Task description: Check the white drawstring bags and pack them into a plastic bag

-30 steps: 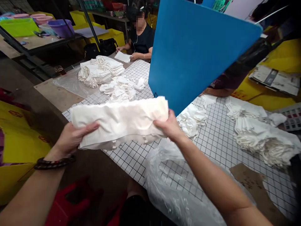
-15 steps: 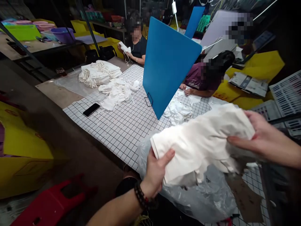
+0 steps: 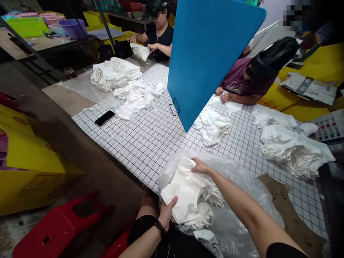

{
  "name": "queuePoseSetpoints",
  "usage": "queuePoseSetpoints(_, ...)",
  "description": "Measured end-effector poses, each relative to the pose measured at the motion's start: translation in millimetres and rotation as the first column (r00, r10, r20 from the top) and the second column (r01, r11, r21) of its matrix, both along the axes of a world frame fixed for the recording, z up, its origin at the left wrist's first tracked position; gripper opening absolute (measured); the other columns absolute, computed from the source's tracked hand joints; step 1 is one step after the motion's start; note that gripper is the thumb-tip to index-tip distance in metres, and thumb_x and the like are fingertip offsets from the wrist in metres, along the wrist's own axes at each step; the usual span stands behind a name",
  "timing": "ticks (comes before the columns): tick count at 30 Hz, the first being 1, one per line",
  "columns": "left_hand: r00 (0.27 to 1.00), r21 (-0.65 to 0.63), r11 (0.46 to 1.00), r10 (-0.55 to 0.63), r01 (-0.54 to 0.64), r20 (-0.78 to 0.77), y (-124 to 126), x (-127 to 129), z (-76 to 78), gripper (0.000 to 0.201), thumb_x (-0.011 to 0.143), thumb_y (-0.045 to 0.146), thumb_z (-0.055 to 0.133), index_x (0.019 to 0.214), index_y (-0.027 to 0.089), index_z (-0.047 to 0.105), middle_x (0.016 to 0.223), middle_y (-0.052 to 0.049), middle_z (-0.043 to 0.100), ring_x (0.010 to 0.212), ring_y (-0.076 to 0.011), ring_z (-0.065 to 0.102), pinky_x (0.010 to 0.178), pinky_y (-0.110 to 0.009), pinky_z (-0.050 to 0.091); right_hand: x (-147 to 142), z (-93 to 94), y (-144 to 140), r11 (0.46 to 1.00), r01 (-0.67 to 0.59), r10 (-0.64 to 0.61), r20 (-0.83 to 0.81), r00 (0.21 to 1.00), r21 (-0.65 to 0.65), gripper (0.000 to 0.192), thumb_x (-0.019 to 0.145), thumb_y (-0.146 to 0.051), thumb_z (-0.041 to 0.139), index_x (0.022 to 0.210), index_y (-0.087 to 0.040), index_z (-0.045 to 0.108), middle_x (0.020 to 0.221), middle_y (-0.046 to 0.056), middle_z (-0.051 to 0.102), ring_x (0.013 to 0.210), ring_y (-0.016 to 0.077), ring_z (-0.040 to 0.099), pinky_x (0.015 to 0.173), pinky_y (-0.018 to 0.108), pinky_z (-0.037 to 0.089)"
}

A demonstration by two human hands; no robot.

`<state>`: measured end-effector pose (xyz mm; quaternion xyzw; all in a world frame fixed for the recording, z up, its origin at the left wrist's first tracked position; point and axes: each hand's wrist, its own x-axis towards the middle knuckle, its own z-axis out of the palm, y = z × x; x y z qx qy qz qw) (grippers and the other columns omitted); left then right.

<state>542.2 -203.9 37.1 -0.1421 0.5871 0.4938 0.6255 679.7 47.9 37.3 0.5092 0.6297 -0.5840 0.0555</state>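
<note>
A stack of white fabric pieces [image 3: 185, 190] with cord-like fringes along one side lies at the table's near edge, on a crumpled clear plastic bag [image 3: 236, 233]. My left hand [image 3: 167, 212] grips its near left corner, thumb on top and the other fingers hidden beneath. At the far end my right hand [image 3: 200, 166] is closed on the stack's edge, fingertips partly hidden. A small white tag or packet [image 3: 206, 239] with dark marks lies below the stack, by my lap.
A blue upright board [image 3: 204, 61] divides the gridded table [image 3: 139, 143]. White fabric heaps [image 3: 292, 143], a phone [image 3: 104, 118] and brown cardboard [image 3: 290, 211] lie on it. Two people [image 3: 161, 36] [image 3: 247, 79] handle white fabric across the table. A red stool [image 3: 59, 225] stands at lower left.
Both hands have brought the white stack down and left from above the table onto the plastic bag. My right hand has moved to its far end. The view has shifted, uncovering heaps at right.
</note>
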Motion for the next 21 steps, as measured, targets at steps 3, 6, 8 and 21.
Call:
queuePoseSetpoints(3, 0.999, 0.051, 0.997, 0.05, -0.05, 0.006, -13, 1, -10.3, 0.055, 0.069, 0.029, 0.08, 0.118, 0.017, 0.059, 0.124, -0.013, 0.062, 0.115, -0.0273, 0.058, 0.101, -0.039, 0.047, 4, -7.5, 19, 1.0, -0.001, 0.002, -0.041, 0.999, 0.014, 0.072, 0.052, -0.007, 0.065, 0.12, -0.014, 0.045, 0.117, 0.009, 0.057, 0.107, 0.0232, 0.055, 0.09, 0.031, 0.046)
queuePoseSetpoints(6, 0.997, 0.052, 0.997, 0.059, -0.056, -0.043, -14, 0, -11.7, 0.058, 0.068, 0.031, 0.081, 0.12, 0.018, 0.058, 0.125, -0.012, 0.061, 0.117, -0.0262, 0.056, 0.103, -0.038, 0.044, 1, -8.6, 35, 1.0, -0.014, 0.014, -0.035, 0.999, 0.017, 0.071, 0.051, -0.008, 0.067, 0.119, -0.015, 0.048, 0.11, 0.007, 0.061, 0.1, 0.0219, 0.058, 0.084, 0.03, 0.048)
queuePoseSetpoints(8, 0.994, 0.017, 0.999, 0.046, -0.044, -0.1, -10, -1, -12.7, 0.06, 0.067, 0.031, 0.082, 0.119, 0.017, 0.058, 0.124, -0.013, 0.061, 0.116, -0.0267, 0.057, 0.104, -0.039, 0.044, -7, -12.4, 42, 1.0, -0.01, 0.01, 0.005, 1.0, 0.015, 0.07, 0.05, -0.008, 0.068, 0.117, -0.014, 0.049, 0.104, 0.007, 0.063, 0.093, 0.0216, 0.059, 0.078, 0.03, 0.049)
queuePoseSetpoints(21, 0.981, 0.019, 0.991, 0.137, -0.136, -0.139, -20, -5, -46.6, 0.064, 0.069, 0.034, 0.079, 0.126, 0.019, 0.052, 0.134, -0.011, 0.054, 0.124, -0.0237, 0.051, 0.108, -0.035, 0.039, -47, -29.3, 59, 0.999, -0.037, 0.037, 0.021, 0.999, 0.02, 0.051, 0.06, -0.004, 0.065, 0.109, -0.012, 0.054, 0.095, 0.004, 0.066, 0.082, 0.0168, 0.062, 0.07, 0.026, 0.051)
